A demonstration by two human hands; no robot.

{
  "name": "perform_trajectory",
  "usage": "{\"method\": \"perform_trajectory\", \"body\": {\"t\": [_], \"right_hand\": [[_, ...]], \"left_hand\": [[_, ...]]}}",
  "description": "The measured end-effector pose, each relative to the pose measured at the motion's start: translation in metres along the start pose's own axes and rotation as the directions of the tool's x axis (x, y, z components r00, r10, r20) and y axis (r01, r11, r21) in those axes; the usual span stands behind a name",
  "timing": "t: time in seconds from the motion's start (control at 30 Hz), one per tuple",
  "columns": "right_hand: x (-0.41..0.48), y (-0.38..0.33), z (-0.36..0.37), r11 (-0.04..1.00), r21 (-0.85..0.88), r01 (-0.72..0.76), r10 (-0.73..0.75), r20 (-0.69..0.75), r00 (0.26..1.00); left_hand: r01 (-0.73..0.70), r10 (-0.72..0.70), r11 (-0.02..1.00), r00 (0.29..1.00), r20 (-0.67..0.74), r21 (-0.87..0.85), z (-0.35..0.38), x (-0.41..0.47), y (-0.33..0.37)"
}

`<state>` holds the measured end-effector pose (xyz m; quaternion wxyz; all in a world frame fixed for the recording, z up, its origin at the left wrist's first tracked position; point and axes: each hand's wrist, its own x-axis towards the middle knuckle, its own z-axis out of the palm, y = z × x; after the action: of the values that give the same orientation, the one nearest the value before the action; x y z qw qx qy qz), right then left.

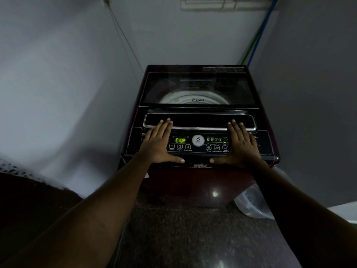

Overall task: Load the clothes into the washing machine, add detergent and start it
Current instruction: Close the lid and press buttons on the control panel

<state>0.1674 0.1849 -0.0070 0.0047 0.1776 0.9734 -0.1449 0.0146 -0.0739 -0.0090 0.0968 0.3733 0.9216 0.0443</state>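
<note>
The washer (pixel 199 117) stands in a corner between grey walls (pixel 58 74), on a dark speckled floor (pixel 183 238). Its lid (pixel 197 88) is closed, and through the glass a pale drum ring shows. Both hands lie flat on the control panel (pixel 199 144) at the front edge of the washer. The left hand (pixel 159 144) has its fingers straight and together, with the tips touching the chrome handle (pixel 200 121) and the thumb spread along the front edge. The right hand (pixel 240 145) lies the same way, mirrored. Neither grip holds anything. Between the hands, the display (pixel 180 140) shows green letters "CUP" above three numbered buttons (pixel 179 146). To the right of the right arm, a clear plastic tub (pixel 251 204) rests on the floor beside the washer.
</note>
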Motion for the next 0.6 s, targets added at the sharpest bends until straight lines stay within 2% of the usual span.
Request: {"method": "perform_trajectory", "body": {"t": [0.6], "right_hand": [[-0.0003,-0.0015,0.0002,1.000,-0.024,-0.013,0.013,0.000,1.000]], "left_hand": [[0.008,-0.008,1.000,1.000,-0.016,0.003,0.0004,-0.0009,0.0009]]}}
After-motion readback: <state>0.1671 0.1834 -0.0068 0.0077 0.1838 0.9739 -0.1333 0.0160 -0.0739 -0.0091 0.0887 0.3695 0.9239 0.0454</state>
